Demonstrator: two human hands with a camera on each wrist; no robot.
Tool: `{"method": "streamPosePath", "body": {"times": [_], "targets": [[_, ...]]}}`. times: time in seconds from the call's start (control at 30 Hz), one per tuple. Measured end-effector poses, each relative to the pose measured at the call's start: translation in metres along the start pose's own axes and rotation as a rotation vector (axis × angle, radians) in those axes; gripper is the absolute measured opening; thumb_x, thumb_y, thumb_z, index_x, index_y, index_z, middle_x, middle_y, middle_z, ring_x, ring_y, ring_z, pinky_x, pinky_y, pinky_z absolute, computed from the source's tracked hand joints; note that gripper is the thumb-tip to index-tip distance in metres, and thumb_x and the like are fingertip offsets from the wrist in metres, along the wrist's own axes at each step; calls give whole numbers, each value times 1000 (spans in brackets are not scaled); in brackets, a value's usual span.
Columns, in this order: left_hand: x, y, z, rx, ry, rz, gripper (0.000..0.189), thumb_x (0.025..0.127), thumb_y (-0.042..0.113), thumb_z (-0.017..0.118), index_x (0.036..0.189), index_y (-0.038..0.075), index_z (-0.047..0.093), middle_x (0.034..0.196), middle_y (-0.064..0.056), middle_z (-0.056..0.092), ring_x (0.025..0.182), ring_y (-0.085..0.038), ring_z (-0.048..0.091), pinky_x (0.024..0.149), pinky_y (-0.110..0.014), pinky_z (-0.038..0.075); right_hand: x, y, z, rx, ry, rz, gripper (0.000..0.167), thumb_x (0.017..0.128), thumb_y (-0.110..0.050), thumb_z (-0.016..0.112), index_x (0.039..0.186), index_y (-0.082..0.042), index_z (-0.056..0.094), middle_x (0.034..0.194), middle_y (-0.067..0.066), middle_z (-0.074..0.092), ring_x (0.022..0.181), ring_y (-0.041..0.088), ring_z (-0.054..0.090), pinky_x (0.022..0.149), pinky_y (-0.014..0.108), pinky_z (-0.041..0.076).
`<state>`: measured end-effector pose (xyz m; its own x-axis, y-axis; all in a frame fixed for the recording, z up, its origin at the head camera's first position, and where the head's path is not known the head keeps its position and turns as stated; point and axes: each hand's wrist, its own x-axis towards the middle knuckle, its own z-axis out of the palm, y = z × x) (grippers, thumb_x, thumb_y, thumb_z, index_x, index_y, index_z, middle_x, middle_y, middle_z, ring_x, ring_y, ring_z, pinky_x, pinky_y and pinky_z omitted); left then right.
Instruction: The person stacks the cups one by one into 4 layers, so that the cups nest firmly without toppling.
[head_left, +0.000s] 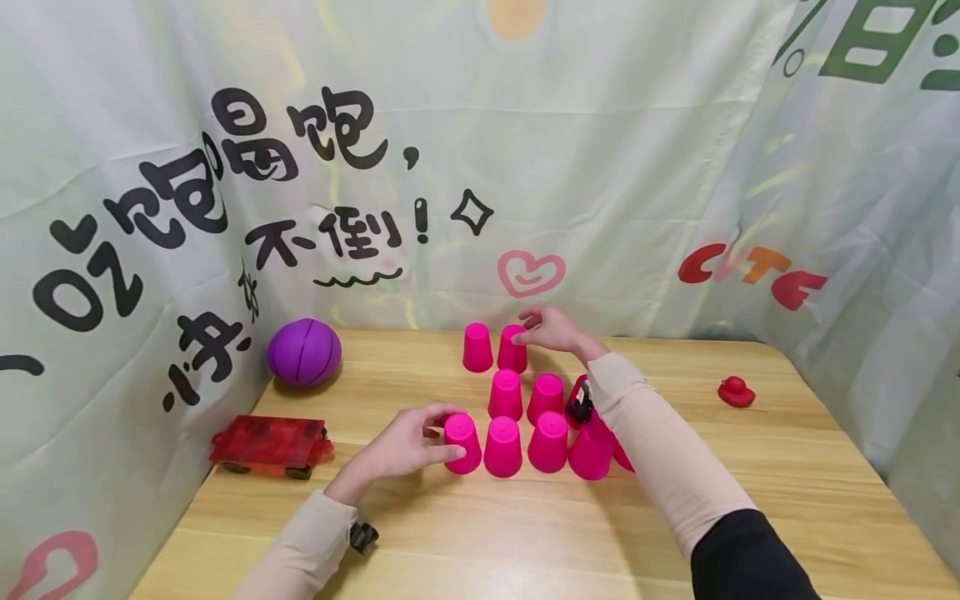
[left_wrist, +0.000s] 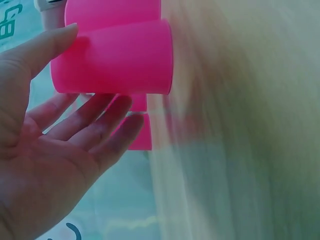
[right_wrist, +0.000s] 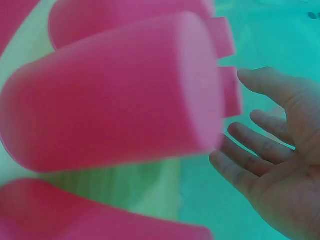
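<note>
Pink cups stand upside down in rows on the table. My left hand point(head_left: 408, 442) holds the leftmost front cup point(head_left: 462, 444), thumb on its near side and fingers behind it; in the left wrist view the thumb overlaps this cup point(left_wrist: 112, 60). At the back, my right hand point(head_left: 553, 327) is beside the right one of two cups point(head_left: 512, 350), its thumb right at the cup's side. In the right wrist view, the right hand point(right_wrist: 280, 145) has its fingers spread loosely, close to a small far cup point(right_wrist: 231, 92). My right forearm hides part of the cups on the right.
A purple ball point(head_left: 304, 352) sits at the table's back left, with a red toy cart point(head_left: 272, 443) in front of it. Far right lies a small red hat-shaped toy point(head_left: 737, 392). Printed cloth point(head_left: 622, 167) hangs behind the wooden table point(head_left: 480, 533).
</note>
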<state>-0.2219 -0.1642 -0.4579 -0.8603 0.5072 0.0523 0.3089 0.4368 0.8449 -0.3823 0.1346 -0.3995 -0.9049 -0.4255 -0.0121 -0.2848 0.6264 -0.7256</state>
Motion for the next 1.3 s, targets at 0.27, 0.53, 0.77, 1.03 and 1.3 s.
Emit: {"method": "streamPosePath", "body": {"times": [0.27,0.53,0.77,1.03,1.3], "targets": [[3,-5,3,14,81,19,48,91,24,84,133,14,65,124,-2,73,123,-33,67,106,-57,55,-30,-10,-30,-27,83,-65,61,97,-21,74,148,4,54,147,28,59,129,45,63,107,54,55],[9,-6,0,-24,201,7,48,91,25,84,133,15,63,125,-4,72,119,-30,69,103,-52,58,-86,-4,-52,-33,179,-89,57,98,-25,75,147,-1,57,145,23,62,126,41,65,106,57,56],[24,-10,-10,-72,349,13,49,92,21,84,134,12,62,124,-10,72,115,-28,70,97,-43,63,-130,17,-48,-41,227,-87,56,99,-28,75,146,-4,58,143,20,65,126,38,66,105,58,56],[46,-14,-23,-43,432,15,50,91,21,85,133,10,62,124,-13,71,115,-30,69,95,-46,63,-170,38,-34,-40,258,-67,53,98,-29,76,143,-5,61,136,17,69,121,38,68,103,59,56],[64,-20,-32,1,459,6,50,92,23,84,134,9,61,125,-15,72,115,-32,69,96,-47,62,-201,55,-26,-34,277,-54,52,98,-29,77,142,-7,62,134,15,71,119,36,69,100,53,59]]}}
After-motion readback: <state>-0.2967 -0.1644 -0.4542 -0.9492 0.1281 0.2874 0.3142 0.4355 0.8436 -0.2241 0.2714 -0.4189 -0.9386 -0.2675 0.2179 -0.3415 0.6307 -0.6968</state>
